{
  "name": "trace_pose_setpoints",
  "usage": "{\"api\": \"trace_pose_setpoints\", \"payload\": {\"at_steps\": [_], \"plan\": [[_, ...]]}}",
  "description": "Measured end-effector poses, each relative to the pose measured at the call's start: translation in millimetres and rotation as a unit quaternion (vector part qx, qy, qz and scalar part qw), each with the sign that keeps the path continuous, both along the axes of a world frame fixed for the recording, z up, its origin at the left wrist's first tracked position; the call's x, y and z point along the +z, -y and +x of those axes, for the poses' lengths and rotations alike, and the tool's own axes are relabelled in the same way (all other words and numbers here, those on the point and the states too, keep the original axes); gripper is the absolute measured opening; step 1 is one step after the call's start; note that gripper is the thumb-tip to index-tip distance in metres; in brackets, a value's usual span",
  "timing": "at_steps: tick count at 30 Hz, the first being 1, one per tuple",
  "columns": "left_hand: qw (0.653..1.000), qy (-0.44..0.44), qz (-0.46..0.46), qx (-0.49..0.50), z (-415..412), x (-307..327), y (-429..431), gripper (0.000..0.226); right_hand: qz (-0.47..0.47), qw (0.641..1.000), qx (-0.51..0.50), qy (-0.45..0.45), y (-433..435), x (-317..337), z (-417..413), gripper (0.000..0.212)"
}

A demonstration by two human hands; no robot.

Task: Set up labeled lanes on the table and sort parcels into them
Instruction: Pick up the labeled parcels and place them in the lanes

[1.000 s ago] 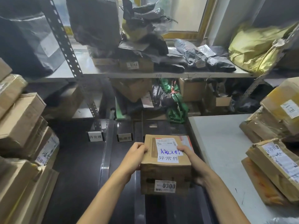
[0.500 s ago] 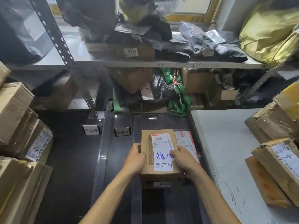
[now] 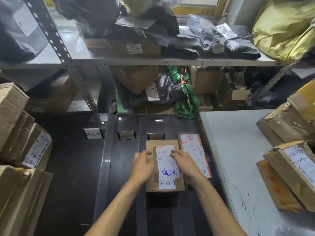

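Note:
A brown cardboard parcel with a white label lies flat on the black table, in the rightmost lane. My left hand and my right hand both rest on its top, fingertips pointing away from me. A flat parcel with an orange-edged label lies just right of it. Three small lane signs stand at the far end: left sign, middle sign, right sign, the last partly hidden by the parcel. Grey divider strips separate the lanes.
Stacked cardboard boxes crowd the left edge. A white table at right carries taped parcels. Metal shelving behind holds boxes and dark mailer bags.
The parcel went from being held up in both hands to lying flat on the table in the right lane. My hands shifted from its sides onto its top.

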State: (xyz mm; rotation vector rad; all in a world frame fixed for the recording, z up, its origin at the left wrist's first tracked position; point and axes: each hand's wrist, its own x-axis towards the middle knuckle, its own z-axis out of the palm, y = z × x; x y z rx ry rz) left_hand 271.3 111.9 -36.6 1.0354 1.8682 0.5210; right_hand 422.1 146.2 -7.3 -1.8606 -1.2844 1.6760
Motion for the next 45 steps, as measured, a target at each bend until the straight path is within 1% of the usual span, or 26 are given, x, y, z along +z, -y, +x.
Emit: {"api": "trace_pose_setpoints", "payload": {"at_steps": [2,3,5,7,10,14,18,23,27,31,34,37,39,45], "plan": [[1.000,0.014,0.025,0.001,-1.5,6.7,-1.0,0.031,0.018,1.000,0.014,0.008,1.4,4.8,-1.8,0.032],[0.999,0.024,0.041,0.006,-2.5,9.6,-1.7,0.026,0.025,0.999,0.018,0.007,2.8,7.7,-2.3,0.032],[0.996,0.047,0.072,0.020,-4.6,17.1,-0.7,0.019,0.042,0.999,0.014,-0.002,6.6,12.6,-4.0,0.022],[0.993,0.067,0.091,0.032,-7.1,25.1,4.5,0.021,0.062,0.998,0.009,-0.007,11.7,18.0,-6.2,0.016],[0.990,0.082,0.111,0.040,-13.2,36.5,20.1,0.026,0.090,0.996,0.013,-0.025,23.8,32.3,-10.9,0.019],[0.978,0.112,0.158,0.070,-23.9,62.1,55.3,0.027,0.126,0.989,0.048,-0.068,50.1,56.9,-21.5,0.020],[0.966,0.112,0.202,0.117,-41.1,94.8,114.0,0.029,0.156,0.976,0.091,-0.121,84.3,80.7,-45.1,0.022],[0.945,0.085,0.258,0.181,-79.2,129.7,195.8,0.036,0.178,0.947,0.193,-0.184,142.0,108.6,-102.6,0.022],[0.922,0.056,0.302,0.234,-117.0,155.6,254.4,0.033,0.192,0.919,0.270,-0.212,187.9,134.3,-155.7,0.023],[0.898,0.067,0.329,0.285,-159.1,168.2,300.9,0.033,0.181,0.902,0.319,-0.228,222.9,147.4,-206.2,0.022],[0.888,0.075,0.335,0.307,-190.5,174.4,329.5,0.030,0.173,0.899,0.328,-0.233,242.2,152.6,-246.2,0.020],[0.885,0.079,0.341,0.307,-225.0,184.6,351.6,0.027,0.171,0.896,0.326,-0.249,258.2,158.0,-288.2,0.019],[0.879,0.080,0.354,0.309,-249.3,193.7,363.6,0.027,0.181,0.890,0.330,-0.256,266.7,162.6,-315.4,0.019],[0.859,0.102,0.390,0.315,-313.5,216.5,394.9,0.029,0.205,0.891,0.310,-0.261,290.2,184.9,-384.9,0.014]]}}
